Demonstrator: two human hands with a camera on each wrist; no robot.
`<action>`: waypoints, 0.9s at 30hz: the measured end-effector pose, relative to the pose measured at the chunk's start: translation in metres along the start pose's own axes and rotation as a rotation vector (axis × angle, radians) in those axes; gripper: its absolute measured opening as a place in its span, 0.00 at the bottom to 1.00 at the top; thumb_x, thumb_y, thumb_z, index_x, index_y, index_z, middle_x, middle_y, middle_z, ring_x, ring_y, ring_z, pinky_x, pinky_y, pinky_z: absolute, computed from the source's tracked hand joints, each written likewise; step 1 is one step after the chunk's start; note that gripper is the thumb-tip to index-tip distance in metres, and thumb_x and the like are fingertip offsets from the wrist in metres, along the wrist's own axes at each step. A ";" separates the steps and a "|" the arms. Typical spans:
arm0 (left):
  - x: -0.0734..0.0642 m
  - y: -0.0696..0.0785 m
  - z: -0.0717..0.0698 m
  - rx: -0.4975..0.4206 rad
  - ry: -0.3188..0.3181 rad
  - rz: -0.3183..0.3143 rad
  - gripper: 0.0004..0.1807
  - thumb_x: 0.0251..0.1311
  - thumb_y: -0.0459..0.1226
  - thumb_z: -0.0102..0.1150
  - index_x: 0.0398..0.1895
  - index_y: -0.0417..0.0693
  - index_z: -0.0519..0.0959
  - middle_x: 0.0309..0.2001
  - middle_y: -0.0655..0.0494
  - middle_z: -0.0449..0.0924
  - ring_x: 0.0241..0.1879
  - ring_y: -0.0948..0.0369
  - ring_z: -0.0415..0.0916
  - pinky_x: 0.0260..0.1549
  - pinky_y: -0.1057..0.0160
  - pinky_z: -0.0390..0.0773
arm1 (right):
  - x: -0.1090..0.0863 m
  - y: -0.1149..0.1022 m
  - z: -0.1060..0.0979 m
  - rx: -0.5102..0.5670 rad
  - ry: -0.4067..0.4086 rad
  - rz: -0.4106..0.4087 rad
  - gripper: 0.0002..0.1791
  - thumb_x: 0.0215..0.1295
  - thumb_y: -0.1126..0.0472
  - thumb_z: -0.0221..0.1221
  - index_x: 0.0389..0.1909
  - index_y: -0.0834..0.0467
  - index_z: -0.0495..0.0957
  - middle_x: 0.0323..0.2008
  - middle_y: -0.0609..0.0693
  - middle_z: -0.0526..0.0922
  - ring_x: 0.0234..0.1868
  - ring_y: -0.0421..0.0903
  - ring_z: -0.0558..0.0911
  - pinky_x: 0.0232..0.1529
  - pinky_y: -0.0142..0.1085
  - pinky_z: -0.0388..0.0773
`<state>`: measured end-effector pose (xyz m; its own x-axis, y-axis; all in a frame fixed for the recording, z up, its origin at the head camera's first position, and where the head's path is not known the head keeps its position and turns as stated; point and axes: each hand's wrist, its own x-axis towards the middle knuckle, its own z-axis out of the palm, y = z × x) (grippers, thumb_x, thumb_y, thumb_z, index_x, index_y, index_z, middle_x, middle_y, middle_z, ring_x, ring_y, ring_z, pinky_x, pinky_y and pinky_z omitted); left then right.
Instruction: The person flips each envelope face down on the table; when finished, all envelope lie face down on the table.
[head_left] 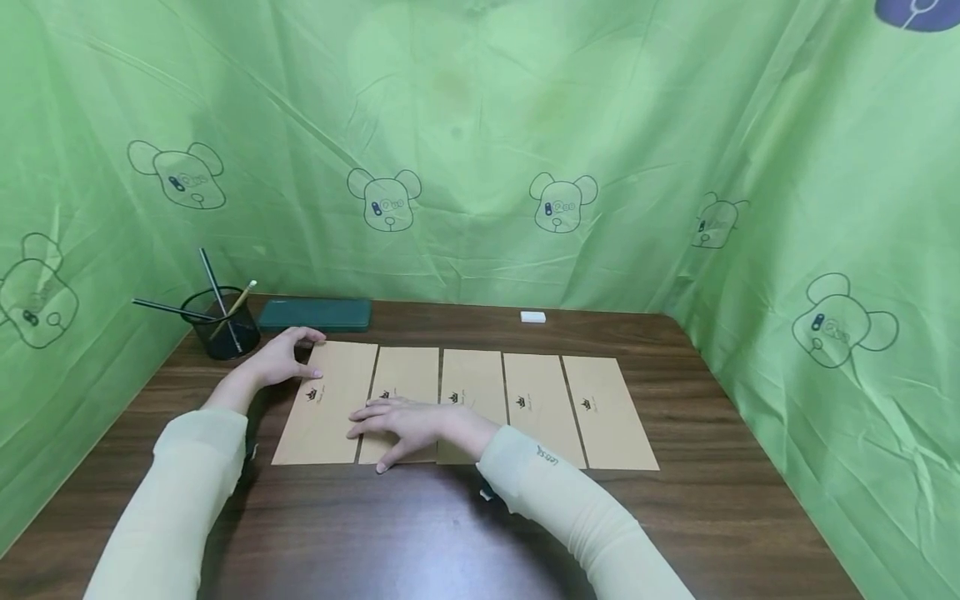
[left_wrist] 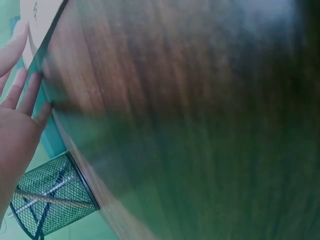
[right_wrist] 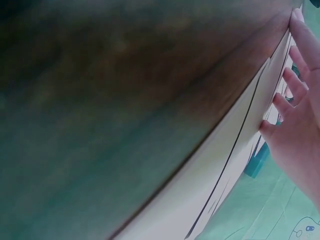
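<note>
Several tan paper envelopes, each with a small black crown print, lie side by side in a row on the dark wooden table. My left hand is at the upper left corner of the leftmost envelope, thumb and fingers spread along its edge. Over the second envelope, my right hand rests with spread fingers; its fingertips reach the leftmost envelope and its thumb lies near the bottom edge. The third envelope is partly hidden by the right wrist. Farther right lie the fourth envelope and the last envelope.
A black mesh pen holder with pens and a pencil stands at the back left. Beside it is a dark green flat case. A white eraser lies near the back edge. Green curtains surround the table.
</note>
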<state>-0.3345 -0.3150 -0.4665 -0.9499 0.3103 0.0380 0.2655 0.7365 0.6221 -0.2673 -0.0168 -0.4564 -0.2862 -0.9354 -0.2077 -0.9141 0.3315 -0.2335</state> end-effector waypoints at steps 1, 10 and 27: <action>-0.001 0.000 0.000 -0.025 0.001 -0.011 0.35 0.48 0.35 0.71 0.59 0.35 0.68 0.56 0.35 0.68 0.56 0.40 0.67 0.52 0.44 0.69 | 0.000 0.000 0.000 0.003 0.000 -0.002 0.40 0.58 0.37 0.58 0.70 0.44 0.59 0.74 0.43 0.51 0.74 0.45 0.47 0.73 0.45 0.41; -0.008 0.008 -0.008 -0.185 -0.027 -0.025 0.29 0.54 0.20 0.55 0.62 0.38 0.66 0.60 0.33 0.66 0.52 0.41 0.73 0.30 0.63 0.78 | 0.001 0.001 -0.003 0.071 0.014 -0.031 0.39 0.57 0.41 0.62 0.68 0.47 0.62 0.73 0.46 0.54 0.74 0.43 0.49 0.73 0.40 0.42; -0.009 0.027 -0.021 -0.096 0.045 0.106 0.13 0.52 0.34 0.67 0.43 0.49 0.84 0.56 0.48 0.77 0.60 0.49 0.68 0.51 0.77 0.65 | -0.002 0.002 -0.017 0.355 0.145 0.056 0.34 0.68 0.43 0.51 0.71 0.48 0.57 0.70 0.42 0.60 0.70 0.36 0.57 0.68 0.27 0.52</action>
<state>-0.3220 -0.3103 -0.4336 -0.9245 0.3540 0.1412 0.3495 0.6397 0.6845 -0.2732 -0.0162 -0.4402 -0.3934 -0.9141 -0.0984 -0.7472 0.3803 -0.5451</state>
